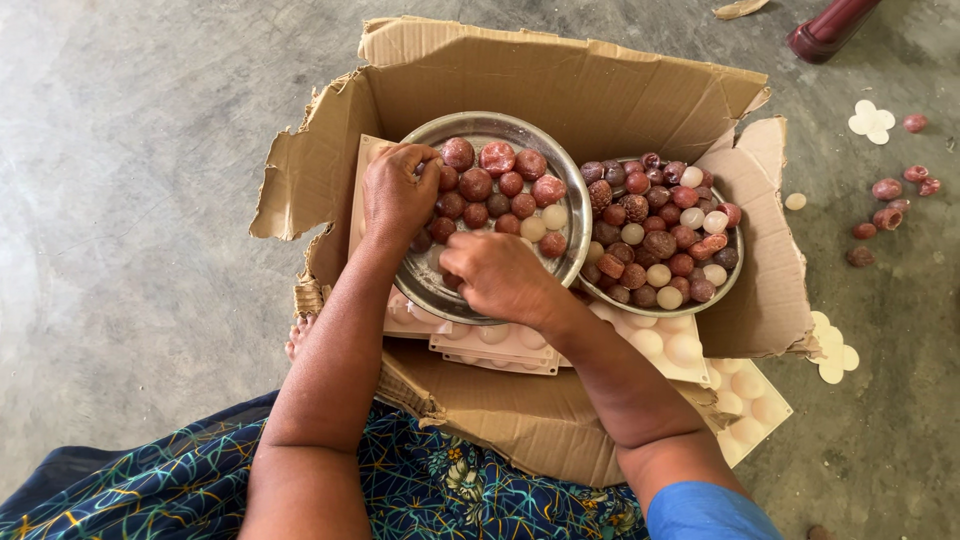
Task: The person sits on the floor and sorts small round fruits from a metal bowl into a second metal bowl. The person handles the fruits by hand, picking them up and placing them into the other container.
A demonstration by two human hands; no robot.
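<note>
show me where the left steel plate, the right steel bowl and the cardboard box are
left steel plate (pixel 575 215), head view, bare right rim.
right steel bowl (pixel 737 262), head view, right rim.
cardboard box (pixel 560 85), head view, inner back wall.

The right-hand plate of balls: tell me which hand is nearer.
Right. The right hand lies in the left plate close beside the right plate; the left hand is at the far rim.

Shiny metal bowl (pixel 575 215), torn matt cardboard box (pixel 560 85), rough grey concrete floor (pixel 130 200), patterned cloth (pixel 440 490)
</note>
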